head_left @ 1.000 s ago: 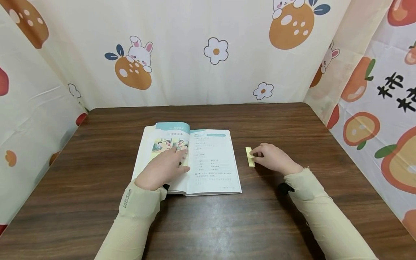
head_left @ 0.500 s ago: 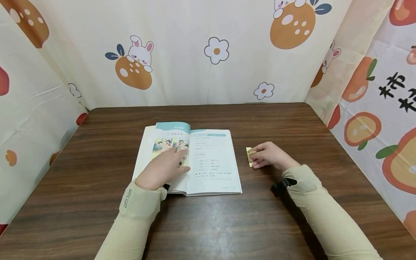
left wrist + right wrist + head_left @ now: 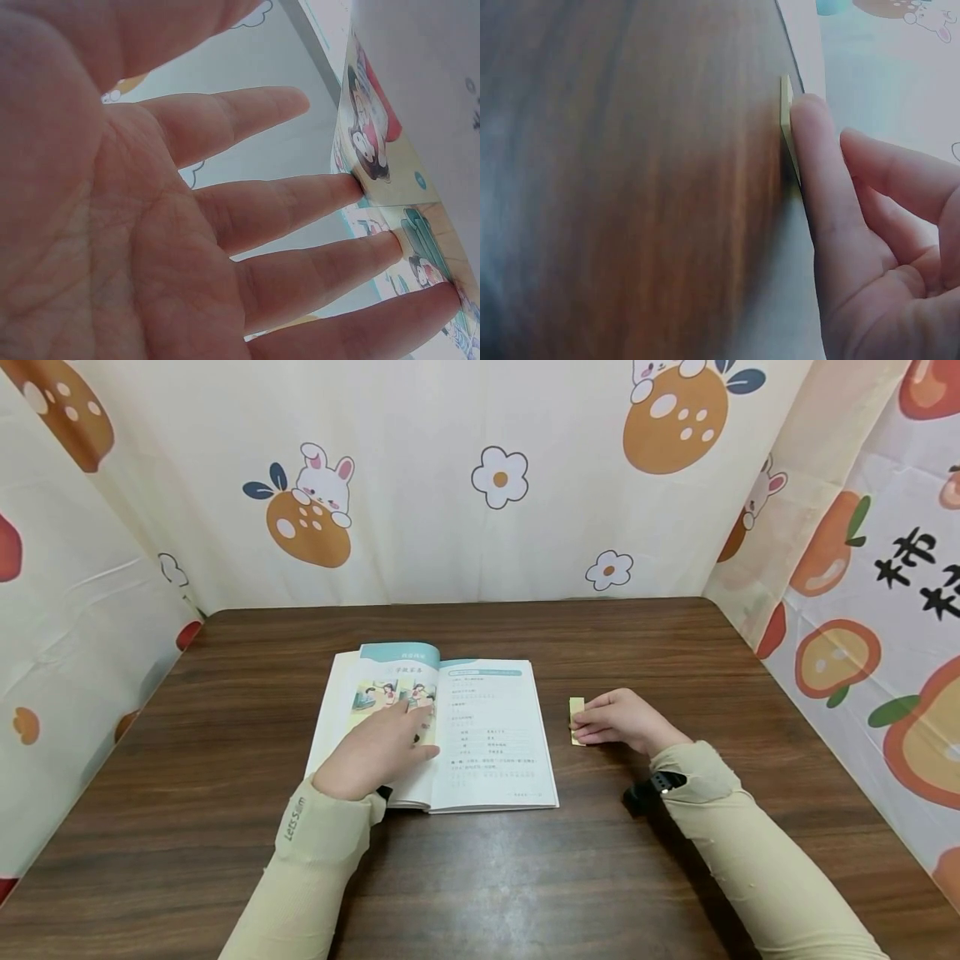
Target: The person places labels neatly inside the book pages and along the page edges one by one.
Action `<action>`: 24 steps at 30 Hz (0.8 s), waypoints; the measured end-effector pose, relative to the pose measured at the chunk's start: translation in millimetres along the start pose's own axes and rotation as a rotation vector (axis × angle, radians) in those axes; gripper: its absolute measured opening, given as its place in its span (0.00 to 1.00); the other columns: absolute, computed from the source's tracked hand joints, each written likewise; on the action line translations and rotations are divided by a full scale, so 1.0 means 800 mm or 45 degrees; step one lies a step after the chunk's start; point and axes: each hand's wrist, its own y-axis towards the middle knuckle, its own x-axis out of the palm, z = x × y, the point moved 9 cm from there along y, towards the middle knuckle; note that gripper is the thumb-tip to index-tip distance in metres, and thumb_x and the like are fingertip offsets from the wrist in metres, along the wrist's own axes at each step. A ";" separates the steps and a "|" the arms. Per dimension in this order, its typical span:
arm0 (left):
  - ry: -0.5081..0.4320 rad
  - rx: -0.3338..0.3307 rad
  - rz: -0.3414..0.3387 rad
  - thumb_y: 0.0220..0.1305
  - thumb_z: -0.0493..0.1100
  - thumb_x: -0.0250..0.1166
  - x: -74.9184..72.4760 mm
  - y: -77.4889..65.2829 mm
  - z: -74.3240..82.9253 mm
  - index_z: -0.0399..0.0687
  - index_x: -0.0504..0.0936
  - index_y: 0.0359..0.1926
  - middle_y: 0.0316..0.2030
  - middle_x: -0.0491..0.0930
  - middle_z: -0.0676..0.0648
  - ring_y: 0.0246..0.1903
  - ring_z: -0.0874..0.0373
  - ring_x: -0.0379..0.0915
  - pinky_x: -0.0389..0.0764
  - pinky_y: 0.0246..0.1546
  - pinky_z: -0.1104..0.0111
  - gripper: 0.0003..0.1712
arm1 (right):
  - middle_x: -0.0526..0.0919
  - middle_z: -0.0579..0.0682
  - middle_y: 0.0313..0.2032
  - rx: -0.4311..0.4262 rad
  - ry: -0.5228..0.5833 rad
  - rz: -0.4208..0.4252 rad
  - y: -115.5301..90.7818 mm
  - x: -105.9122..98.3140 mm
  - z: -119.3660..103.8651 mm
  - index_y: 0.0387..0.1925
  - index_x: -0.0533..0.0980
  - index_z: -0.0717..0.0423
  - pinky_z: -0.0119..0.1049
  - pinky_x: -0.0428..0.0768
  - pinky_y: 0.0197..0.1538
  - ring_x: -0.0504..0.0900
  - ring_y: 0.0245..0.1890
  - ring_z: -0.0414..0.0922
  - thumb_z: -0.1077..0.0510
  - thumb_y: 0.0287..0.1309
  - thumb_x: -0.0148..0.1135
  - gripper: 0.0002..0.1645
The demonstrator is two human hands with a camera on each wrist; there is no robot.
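Observation:
An open textbook [image 3: 491, 777] lies on the wooden table, its left page printed with coloured pictures. My left hand [image 3: 378, 747] rests on that page with fingers spread; the left wrist view shows several fingertips [image 3: 386, 244] right at the pictures. To the right of the book is a narrow yellow sticky note pad [image 3: 577, 703]. My right hand [image 3: 618, 720] grips it from the right side, covering its middle. In the right wrist view, the thumb [image 3: 817, 142] lies along the thin pad [image 3: 786, 112] and the other fingers are bent behind it.
The brown wooden table [image 3: 480, 877] runs back to a printed curtain [image 3: 420, 527]. More printed cloth [image 3: 832, 577] hangs along the right side, and also on the left. A black strap [image 3: 652, 789] is on my right wrist.
My right fingers first pinch at the pad's surface, then spread down over it and hold it. The pad has turned slightly, now standing straighter in view. The left hand stays still on the page.

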 end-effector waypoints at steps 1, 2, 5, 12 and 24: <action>0.001 0.000 0.000 0.66 0.50 0.66 0.000 0.000 0.000 0.40 0.71 0.68 0.58 0.77 0.36 0.57 0.43 0.75 0.76 0.56 0.53 0.34 | 0.87 0.50 0.29 0.004 0.010 0.006 -0.001 0.000 0.000 0.51 0.69 0.81 0.34 0.86 0.41 0.87 0.30 0.40 0.70 0.66 0.54 0.17; 0.003 0.000 0.000 0.66 0.50 0.66 0.000 0.000 0.000 0.40 0.71 0.68 0.58 0.76 0.36 0.57 0.43 0.75 0.76 0.56 0.53 0.34 | 0.87 0.50 0.29 0.012 0.019 0.014 -0.001 -0.001 0.001 0.51 0.69 0.80 0.34 0.86 0.41 0.87 0.30 0.40 0.70 0.66 0.54 0.15; 0.005 0.000 -0.001 0.66 0.51 0.66 0.001 0.001 0.000 0.40 0.71 0.68 0.59 0.76 0.35 0.58 0.43 0.74 0.76 0.57 0.53 0.34 | 0.87 0.50 0.29 0.021 0.047 0.011 -0.002 -0.002 0.001 0.49 0.70 0.76 0.35 0.86 0.42 0.87 0.31 0.41 0.69 0.67 0.53 0.13; 0.008 0.003 -0.001 0.65 0.51 0.66 0.001 0.001 0.001 0.40 0.71 0.68 0.59 0.76 0.35 0.58 0.43 0.75 0.76 0.56 0.54 0.35 | 0.86 0.49 0.31 0.048 0.125 -0.006 -0.002 -0.003 0.002 0.40 0.73 0.64 0.36 0.86 0.43 0.88 0.32 0.42 0.68 0.67 0.55 0.02; 0.005 0.014 0.010 0.65 0.50 0.67 0.001 0.000 0.001 0.40 0.71 0.68 0.53 0.78 0.37 0.52 0.45 0.76 0.77 0.53 0.55 0.34 | 0.87 0.47 0.36 0.020 0.164 -0.076 -0.006 0.000 -0.004 0.32 0.72 0.55 0.39 0.86 0.45 0.88 0.35 0.44 0.68 0.70 0.50 0.10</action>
